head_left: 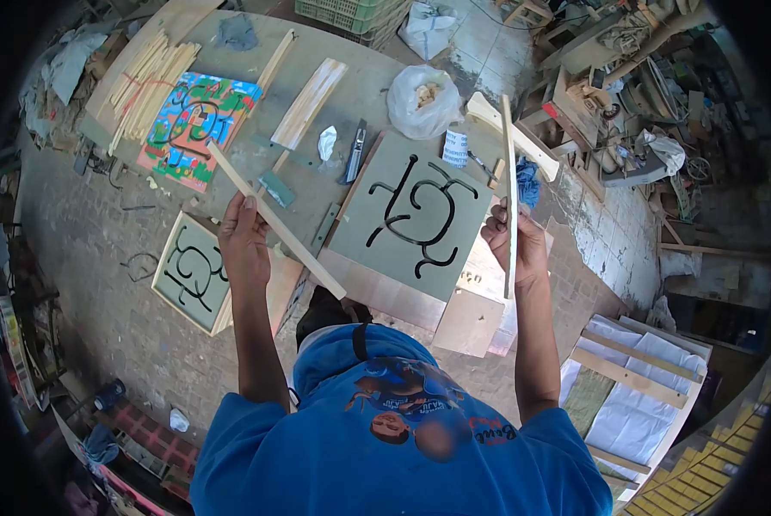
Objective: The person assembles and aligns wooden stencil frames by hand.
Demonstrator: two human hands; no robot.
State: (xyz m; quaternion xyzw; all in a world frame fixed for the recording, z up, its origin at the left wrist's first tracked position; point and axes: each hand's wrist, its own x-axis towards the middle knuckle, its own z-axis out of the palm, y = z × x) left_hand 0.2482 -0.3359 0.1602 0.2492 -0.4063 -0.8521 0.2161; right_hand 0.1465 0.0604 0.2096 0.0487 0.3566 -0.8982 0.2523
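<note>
My left hand (245, 241) pinches a thin wooden strip (295, 243), which slants from upper left to lower right. Closed around a second wooden strip (508, 146) is my right hand (526, 243); that strip stands almost straight up and down in view. Between both hands lies a grey-green board (360, 249) with curved black lines or grooves on it. Its edge nearest my left hand is close to the first strip. A utility knife (356, 151) rests past the board's upper left corner.
A similar board with a wooden frame (163, 258) stands at left. On the table are a colourful picture panel (222, 92), a bundle of wooden strips (149, 82) and a plastic bag (407, 107). Another frame with white sheeting (635, 378) is at lower right.
</note>
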